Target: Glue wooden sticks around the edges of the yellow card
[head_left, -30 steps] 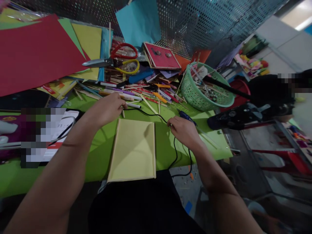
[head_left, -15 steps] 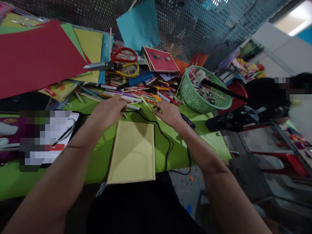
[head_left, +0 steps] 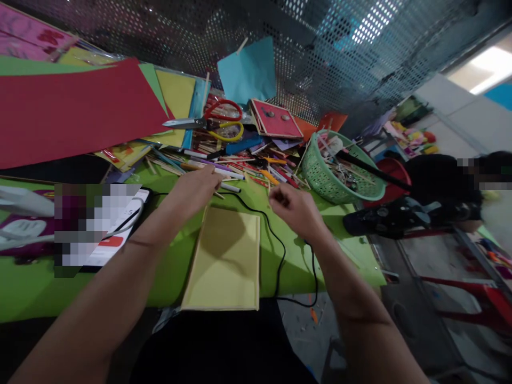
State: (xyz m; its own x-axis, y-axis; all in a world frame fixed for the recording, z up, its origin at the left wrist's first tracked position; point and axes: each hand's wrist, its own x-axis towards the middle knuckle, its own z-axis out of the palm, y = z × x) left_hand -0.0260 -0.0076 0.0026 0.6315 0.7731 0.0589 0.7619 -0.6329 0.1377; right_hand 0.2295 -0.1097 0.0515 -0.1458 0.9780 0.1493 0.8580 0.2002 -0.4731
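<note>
My left hand (head_left: 199,188) is at the near edge of a heap of pens and wooden sticks (head_left: 236,160). Its fingers are bent together, with a short stick end (head_left: 218,195) showing below them; whether it is held I cannot make out. Above the green tabletop, my right hand (head_left: 295,209) is curled closed, its fingertips turned inward and whatever is in them hidden. Between my forearms lies a pale yellow rectangular panel (head_left: 228,261) with thin sticks along its edges, at the table's front edge. A white-capped pen (head_left: 231,187) lies beside my left fingers.
Red-and-yellow scissors (head_left: 224,121) and a small red framed panel (head_left: 276,118) lie on the heap. A green basket (head_left: 340,173) stands right. A black cable (head_left: 283,250) crosses the table. Left are a phone (head_left: 120,229) and red paper (head_left: 80,114). Another person sits far right.
My right hand has drawn back from the sticks and its fingers have curled in. My left hand stays by the pens. The whole view has shifted slightly.
</note>
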